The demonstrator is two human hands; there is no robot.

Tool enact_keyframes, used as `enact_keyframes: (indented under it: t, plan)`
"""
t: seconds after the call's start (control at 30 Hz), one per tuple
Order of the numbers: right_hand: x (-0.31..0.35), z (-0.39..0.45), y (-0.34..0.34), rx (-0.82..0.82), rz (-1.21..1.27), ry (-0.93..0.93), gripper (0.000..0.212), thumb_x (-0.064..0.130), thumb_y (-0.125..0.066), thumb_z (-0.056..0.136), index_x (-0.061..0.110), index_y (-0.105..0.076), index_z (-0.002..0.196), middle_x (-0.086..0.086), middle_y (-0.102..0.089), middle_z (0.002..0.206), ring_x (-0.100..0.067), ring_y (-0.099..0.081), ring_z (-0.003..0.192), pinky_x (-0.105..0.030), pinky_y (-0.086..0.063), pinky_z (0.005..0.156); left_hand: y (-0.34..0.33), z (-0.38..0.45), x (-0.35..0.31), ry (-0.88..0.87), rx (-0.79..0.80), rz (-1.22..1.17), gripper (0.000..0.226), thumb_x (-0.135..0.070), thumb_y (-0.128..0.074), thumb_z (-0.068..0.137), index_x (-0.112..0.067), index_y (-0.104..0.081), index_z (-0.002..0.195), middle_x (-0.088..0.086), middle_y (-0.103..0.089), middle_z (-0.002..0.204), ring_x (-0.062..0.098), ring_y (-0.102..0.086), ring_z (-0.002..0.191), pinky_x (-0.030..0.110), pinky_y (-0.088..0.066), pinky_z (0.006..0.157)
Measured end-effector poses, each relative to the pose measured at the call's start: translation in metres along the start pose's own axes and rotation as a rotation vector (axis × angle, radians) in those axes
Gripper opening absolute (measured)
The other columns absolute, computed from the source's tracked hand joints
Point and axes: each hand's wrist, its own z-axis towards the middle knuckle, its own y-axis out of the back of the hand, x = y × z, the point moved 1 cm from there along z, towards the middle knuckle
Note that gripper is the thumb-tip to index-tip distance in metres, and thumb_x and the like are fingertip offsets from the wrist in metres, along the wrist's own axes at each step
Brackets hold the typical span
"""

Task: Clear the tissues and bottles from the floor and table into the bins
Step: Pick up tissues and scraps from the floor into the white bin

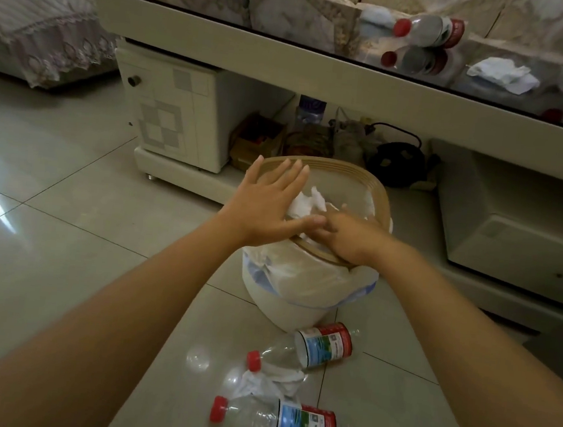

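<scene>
**Bare arms, nothing worn**

From my remote seat I see two forearms entering from about 7 and 5 o'clock. Both are bare from the frame edge to the fingertips: no sleeves, gloves, watch, bands or rings show. The left hand [267, 202] has short, plain nails, without polish. The right hand [353, 238] is partly blurred, so I cannot make out its nails.
</scene>
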Motion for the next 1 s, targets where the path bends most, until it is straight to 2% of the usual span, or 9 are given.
enact_keyframes:
  t: [0.13,0.3,0.47,0.57,0.7,0.77,0.9,1.0]
  plan:
    - [0.003,-0.007,0.003,-0.044,-0.063,-0.008,0.059,0.057,-0.029,0.095,0.038,-0.014,0.148,-0.003,0.002,0.16,-0.025,0.006,0.146,-0.057,-0.001,0.114,-0.001,-0.002,-0.004,-0.011,-0.007,-0.027,0.095,-0.082,-0.011,0.079,-0.024,0.006,0.151,-0.004,0.004,0.159,0.013,0.006,0.146,0.049,0.01,0.116]
    - [0.002,-0.032,0.002,-0.197,-0.007,0.02,0.065,0.063,-0.027,0.092,0.04,-0.007,0.149,-0.001,0.011,0.159,-0.019,0.014,0.145,-0.05,0.006,0.116,0.006,-0.012,-0.01,-0.022,-0.077,-0.082,0.098,-0.084,-0.015,0.076,-0.024,0.006,0.151,-0.004,0.005,0.159,0.014,0.005,0.146,0.046,0.009,0.116]
    - [0.006,-0.072,-0.008,-0.404,-0.007,0.071,0.065,0.061,-0.032,0.092,0.035,-0.014,0.15,0.002,-0.004,0.16,-0.019,-0.002,0.146,-0.045,-0.007,0.116,0.02,-0.039,-0.03,-0.042,-0.103,-0.172,0.104,-0.086,-0.03,0.073,-0.026,0.003,0.151,-0.006,0.002,0.159,0.014,0.002,0.146,0.045,0.003,0.118]
    - [0.008,-0.104,-0.022,-0.458,0.026,0.097,0.069,0.058,-0.041,0.091,0.03,-0.017,0.15,0.001,-0.016,0.158,-0.018,-0.013,0.144,-0.04,-0.014,0.115,0.022,-0.067,-0.048,-0.1,-0.098,-0.155,0.107,-0.087,-0.038,0.072,-0.026,-0.001,0.152,-0.006,-0.001,0.16,0.012,0.001,0.146,0.044,-0.004,0.119]
    - [0.004,-0.14,-0.055,-0.482,0.014,0.123,0.073,0.057,-0.045,0.088,0.026,-0.02,0.15,-0.001,-0.023,0.156,-0.018,-0.023,0.141,-0.037,-0.02,0.113,0.005,-0.105,-0.073,-0.236,-0.068,-0.054,0.106,-0.085,-0.038,0.074,-0.021,-0.008,0.152,-0.003,-0.002,0.16,0.016,0.002,0.147,0.047,-0.01,0.118]
    - [0.0,-0.154,-0.074,-0.465,0.007,0.115,0.075,0.056,-0.046,0.087,0.025,-0.018,0.15,-0.001,-0.021,0.156,-0.019,-0.023,0.141,-0.037,-0.019,0.112,-0.008,-0.121,-0.083,-0.269,-0.055,-0.021,0.103,-0.082,-0.04,0.076,-0.018,-0.01,0.152,0.0,-0.003,0.16,0.018,0.002,0.147,0.049,-0.01,0.117]
    - [-0.009,-0.178,-0.116,-0.389,0.012,0.078,0.072,0.057,-0.044,0.088,0.026,-0.021,0.148,-0.006,-0.023,0.156,-0.024,-0.025,0.141,-0.043,-0.025,0.111,-0.039,-0.144,-0.098,-0.376,-0.025,0.0,0.097,-0.077,-0.041,0.08,-0.017,-0.017,0.151,0.004,-0.009,0.159,0.024,-0.004,0.147,0.052,-0.011,0.116]
    - [-0.014,-0.189,-0.152,-0.266,-0.028,0.056,0.073,0.059,-0.042,0.088,0.026,-0.02,0.149,-0.007,-0.015,0.158,-0.026,-0.02,0.143,-0.047,-0.026,0.112,-0.069,-0.156,-0.101,-0.423,0.095,0.021,0.095,-0.079,-0.036,0.081,-0.019,-0.014,0.152,0.003,-0.007,0.16,0.023,-0.002,0.147,0.051,-0.009,0.117]
